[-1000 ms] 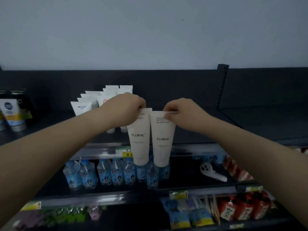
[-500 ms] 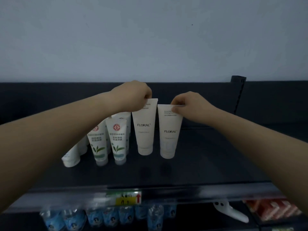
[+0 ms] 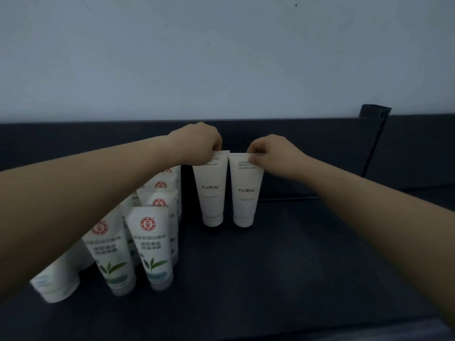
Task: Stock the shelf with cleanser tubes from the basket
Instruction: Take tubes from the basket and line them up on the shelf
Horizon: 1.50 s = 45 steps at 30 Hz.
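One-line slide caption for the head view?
Left hand and right hand pinch the tops of two FLORAL tubes, cap-down, beside leaf-print tubes on the shelf.

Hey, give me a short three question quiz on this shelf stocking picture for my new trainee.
1. True or false: the left hand pinches the left FLORAL tube and the right hand pinches the right FLORAL tube, each by its flat top edge.
2. The green-leaf tubes stand: A) left of the FLORAL pair B) right of it C) on top of it
3. Fill in: both FLORAL tubes have their caps pointing ____.
Key: 1 true; 2 A; 3 down.
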Motion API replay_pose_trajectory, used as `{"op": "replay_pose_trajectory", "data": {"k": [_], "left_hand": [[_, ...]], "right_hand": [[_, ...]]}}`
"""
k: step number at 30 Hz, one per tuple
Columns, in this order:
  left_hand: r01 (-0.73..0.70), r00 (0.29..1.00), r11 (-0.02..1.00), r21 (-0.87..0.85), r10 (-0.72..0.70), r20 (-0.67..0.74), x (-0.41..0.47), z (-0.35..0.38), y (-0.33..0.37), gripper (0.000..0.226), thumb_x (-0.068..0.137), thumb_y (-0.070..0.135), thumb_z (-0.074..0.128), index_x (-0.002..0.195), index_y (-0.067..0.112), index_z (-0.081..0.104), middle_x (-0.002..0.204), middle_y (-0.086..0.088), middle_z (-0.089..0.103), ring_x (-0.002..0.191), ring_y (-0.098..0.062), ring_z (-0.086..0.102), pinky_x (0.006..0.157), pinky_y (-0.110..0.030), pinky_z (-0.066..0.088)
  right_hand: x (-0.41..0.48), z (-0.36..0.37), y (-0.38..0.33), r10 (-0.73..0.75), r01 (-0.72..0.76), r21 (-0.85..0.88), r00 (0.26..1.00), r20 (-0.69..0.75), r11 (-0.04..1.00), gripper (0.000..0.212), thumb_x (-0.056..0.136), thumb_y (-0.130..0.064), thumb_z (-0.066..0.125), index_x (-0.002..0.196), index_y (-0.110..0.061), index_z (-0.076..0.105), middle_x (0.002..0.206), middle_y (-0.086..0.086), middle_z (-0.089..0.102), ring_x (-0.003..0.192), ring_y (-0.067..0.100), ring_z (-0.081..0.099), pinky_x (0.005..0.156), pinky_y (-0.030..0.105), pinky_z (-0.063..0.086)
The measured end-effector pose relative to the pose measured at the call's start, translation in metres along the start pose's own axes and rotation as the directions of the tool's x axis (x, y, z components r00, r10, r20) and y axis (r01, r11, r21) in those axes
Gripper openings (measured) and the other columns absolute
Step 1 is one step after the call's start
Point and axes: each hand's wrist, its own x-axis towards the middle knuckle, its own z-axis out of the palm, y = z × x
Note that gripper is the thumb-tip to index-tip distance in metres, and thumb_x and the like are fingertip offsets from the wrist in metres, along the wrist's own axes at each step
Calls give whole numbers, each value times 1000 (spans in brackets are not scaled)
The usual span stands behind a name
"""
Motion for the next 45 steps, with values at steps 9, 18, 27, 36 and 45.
{"op": "replay_pose_trajectory", "data": {"k": [9,18,27,36,45], "left_hand": [[3,999,1000,11,-3,38,20,14,-7,26,90,9,47,105,17,65,105,-4,62,91,-24,60,73,-35,51],[-9,994,1000,12,8,105,26,10,-4,23,91,8,47,104,15,65,100,-3,63,89,-19,58,69,-28,42],[-20,994,999,31,16,110,16,5,-1,25,91,12,49,109,14,66,98,-1,65,92,-19,60,76,-30,49],[66,998,997,32,-67,10,-21,4,11,48,92,21,52,139,17,42,132,-6,54,116,-23,53,95,-39,47],[195,979,976,97,-187,-86,-84,-1,37,47,92,29,53,136,18,43,134,-4,49,122,-21,48,109,-40,30]], "right_hand": [[17,10,15,21,-21,9,1000,-1,1000,18,93,-16,53,105,-14,66,98,-4,59,91,12,54,61,16,37],[17,8,15,47,-47,1,997,54,999,20,94,-19,52,110,-16,63,100,-5,58,90,10,53,59,14,36],[6,9,11,22,-22,18,1000,-1,1000,34,93,-23,57,126,-18,56,129,-1,56,112,12,52,85,20,37],[-12,8,-3,-127,133,-140,991,52,981,58,96,-27,51,148,-17,29,158,-1,20,147,15,11,119,33,15],[-37,7,-27,-344,347,-241,937,53,907,61,95,-34,50,149,-19,25,159,2,15,147,18,12,119,42,15]]}}
